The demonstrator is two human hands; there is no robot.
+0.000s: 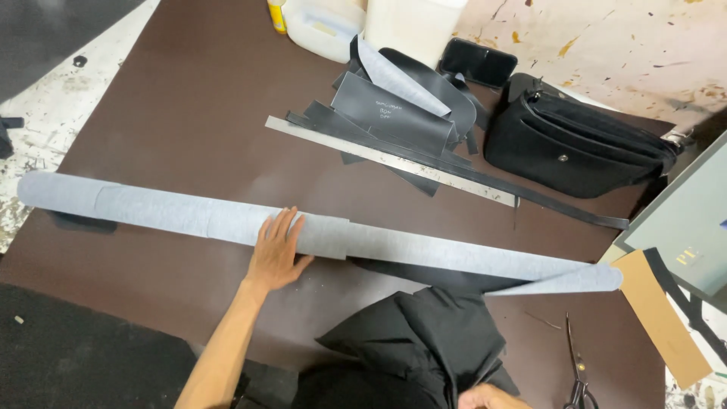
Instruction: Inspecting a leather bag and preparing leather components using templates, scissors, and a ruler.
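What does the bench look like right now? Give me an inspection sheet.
Surface: brown sheet over a paint-spattered table.
Job's things: long grey roll; black material at its near side.
Clutter: steel ruler, black offcuts, black bag, phone, scissors, white containers, card strip.
Grippers: left hand flat on the roll; right hand at the black material.
Cables: nothing seen.
Surroundings: grey board, right.

Brown table (pixel 174 113): grey roll (pixel 424 254), steel ruler (pixel 394 160), black bag (pixel 575 144), scissors (pixel 579 371).

Two bare hands (pixel 277 254), sleeveless left forearm, no rings or watch visible.
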